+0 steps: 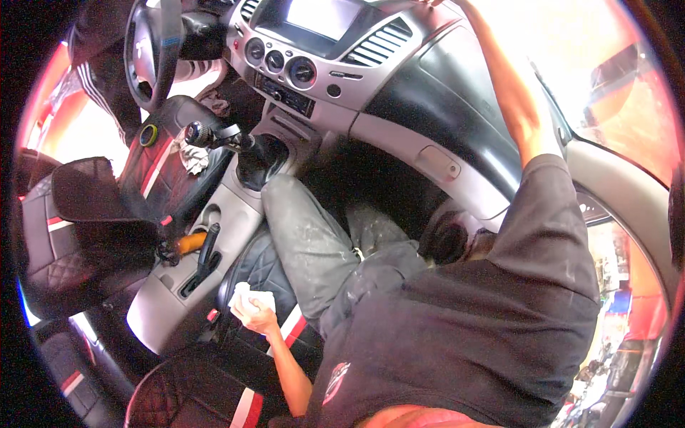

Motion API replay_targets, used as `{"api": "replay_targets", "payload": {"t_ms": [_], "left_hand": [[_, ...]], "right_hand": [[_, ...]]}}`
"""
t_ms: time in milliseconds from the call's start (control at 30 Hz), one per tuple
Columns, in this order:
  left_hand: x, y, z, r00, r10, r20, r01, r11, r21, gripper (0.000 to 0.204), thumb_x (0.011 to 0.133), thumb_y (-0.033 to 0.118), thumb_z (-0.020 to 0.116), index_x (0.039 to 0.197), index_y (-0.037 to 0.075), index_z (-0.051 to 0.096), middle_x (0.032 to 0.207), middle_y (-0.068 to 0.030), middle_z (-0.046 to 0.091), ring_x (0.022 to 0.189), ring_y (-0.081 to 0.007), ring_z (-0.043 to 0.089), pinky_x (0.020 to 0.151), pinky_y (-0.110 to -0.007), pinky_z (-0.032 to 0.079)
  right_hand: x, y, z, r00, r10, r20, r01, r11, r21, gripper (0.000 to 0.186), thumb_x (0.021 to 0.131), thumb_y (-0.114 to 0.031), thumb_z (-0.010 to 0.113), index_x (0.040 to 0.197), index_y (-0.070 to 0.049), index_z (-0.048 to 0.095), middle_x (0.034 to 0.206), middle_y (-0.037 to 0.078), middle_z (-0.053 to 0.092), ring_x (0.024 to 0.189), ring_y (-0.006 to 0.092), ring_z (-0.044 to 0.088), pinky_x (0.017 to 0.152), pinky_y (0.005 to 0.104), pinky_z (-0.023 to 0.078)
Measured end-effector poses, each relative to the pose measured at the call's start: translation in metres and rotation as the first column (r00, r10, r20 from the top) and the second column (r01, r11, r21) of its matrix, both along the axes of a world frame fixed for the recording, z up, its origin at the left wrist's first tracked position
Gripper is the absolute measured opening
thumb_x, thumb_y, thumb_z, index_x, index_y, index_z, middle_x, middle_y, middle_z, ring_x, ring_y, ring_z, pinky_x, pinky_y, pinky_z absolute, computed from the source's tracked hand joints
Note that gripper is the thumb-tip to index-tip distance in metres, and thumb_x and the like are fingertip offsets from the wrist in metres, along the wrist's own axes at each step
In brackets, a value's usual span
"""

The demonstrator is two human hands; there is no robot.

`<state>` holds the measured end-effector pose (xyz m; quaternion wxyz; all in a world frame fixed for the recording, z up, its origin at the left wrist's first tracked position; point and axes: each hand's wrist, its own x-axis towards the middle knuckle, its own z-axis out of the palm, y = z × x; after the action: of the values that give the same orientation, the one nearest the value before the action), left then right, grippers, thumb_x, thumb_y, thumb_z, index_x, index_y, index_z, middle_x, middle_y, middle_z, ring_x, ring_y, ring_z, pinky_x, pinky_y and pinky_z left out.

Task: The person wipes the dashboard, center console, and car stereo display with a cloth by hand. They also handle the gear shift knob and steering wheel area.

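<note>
My left hand (pixel 260 318) is closed round a crumpled white cloth (pixel 248 293), low beside the front passenger seat (pixel 287 279) I sit on. The cloth is nearest the handbrake lever (pixel 207 246) on the centre console (pixel 165 303). My right arm reaches up and forward over the glove box side of the dashboard (pixel 457 93). Only a sliver of my right hand (pixel 430 3) shows at the top edge, by the dashboard top. Its fingers are mostly cut off.
A gear lever (pixel 203 134) stands between the seats. On the driver's seat lie a pale rag (pixel 193 158) and a round green-rimmed thing (pixel 148 135). An orange bottle-like object (pixel 191 243) sits by the handbrake. Another person's striped trouser leg (pixel 100 96) shows beyond the steering wheel (pixel 151 57).
</note>
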<state>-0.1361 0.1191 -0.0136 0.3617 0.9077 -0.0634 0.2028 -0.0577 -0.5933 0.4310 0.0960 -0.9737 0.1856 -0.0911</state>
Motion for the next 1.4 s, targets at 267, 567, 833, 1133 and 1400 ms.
{"api": "replay_targets", "payload": {"t_ms": [267, 567, 833, 1133, 1400], "left_hand": [[-0.005, 0.008, 0.001, 0.997, 0.035, -0.072, -0.034, 0.999, 0.013, 0.033, 0.085, 0.004, 0.055, 0.117, -0.003, 0.058, 0.110, -0.0226, 0.060, 0.105, -0.0436, 0.056, 0.088, -0.051, 0.047], [-0.002, 0.004, -0.001, 0.999, 0.023, -0.038, -0.021, 0.998, 0.059, 0.034, 0.084, 0.005, 0.056, 0.117, 0.001, 0.060, 0.107, -0.0234, 0.058, 0.099, -0.0440, 0.058, 0.084, -0.051, 0.048], [0.000, 0.001, 0.001, 0.999, 0.027, -0.044, -0.027, 1.000, -0.013, 0.034, 0.083, 0.004, 0.057, 0.116, 0.001, 0.060, 0.107, -0.0228, 0.059, 0.101, -0.0439, 0.057, 0.086, -0.051, 0.048], [-0.004, 0.018, 0.004, 0.999, -0.025, -0.025, 0.029, 0.990, 0.137, 0.031, 0.079, 0.007, 0.062, 0.109, 0.004, 0.063, 0.113, -0.0139, 0.063, 0.105, -0.0381, 0.058, 0.091, -0.047, 0.050], [-0.002, 0.013, -0.010, 0.999, -0.011, -0.042, 0.012, 0.999, 0.043, 0.034, 0.079, 0.009, 0.063, 0.113, 0.004, 0.061, 0.108, -0.0180, 0.061, 0.102, -0.0382, 0.059, 0.086, -0.045, 0.051]], "right_hand": [[-0.001, 0.002, -0.005, 1.000, 0.012, 0.005, -0.012, 1.000, 0.014, 0.048, 0.082, -0.046, 0.075, 0.117, -0.014, 0.063, 0.105, 0.003, 0.066, 0.092, 0.0145, 0.065, 0.079, 0.0319, 0.054], [0.006, 0.000, -0.003, 1.000, 0.015, 0.019, -0.015, 1.000, 0.016, 0.051, 0.082, -0.046, 0.075, 0.119, -0.014, 0.061, 0.107, 0.002, 0.065, 0.093, 0.0145, 0.065, 0.079, 0.0321, 0.054], [0.015, -0.012, -0.001, 0.999, 0.030, 0.023, -0.031, 0.999, 0.033, 0.053, 0.083, -0.047, 0.076, 0.120, -0.013, 0.059, 0.109, 0.002, 0.064, 0.094, 0.0144, 0.065, 0.079, 0.0323, 0.054], [0.034, -0.099, -0.019, 1.000, -0.015, -0.013, 0.017, 0.964, 0.267, 0.056, 0.083, -0.047, 0.076, 0.122, -0.013, 0.057, 0.111, 0.002, 0.063, 0.095, 0.0143, 0.065, 0.079, 0.0325, 0.054], [0.024, -0.121, -0.030, 0.994, -0.074, 0.082, 0.049, 0.962, 0.268, 0.047, 0.082, -0.046, 0.076, 0.112, -0.012, 0.065, 0.104, 0.002, 0.066, 0.094, 0.0136, 0.066, 0.075, 0.0320, 0.054]]}}
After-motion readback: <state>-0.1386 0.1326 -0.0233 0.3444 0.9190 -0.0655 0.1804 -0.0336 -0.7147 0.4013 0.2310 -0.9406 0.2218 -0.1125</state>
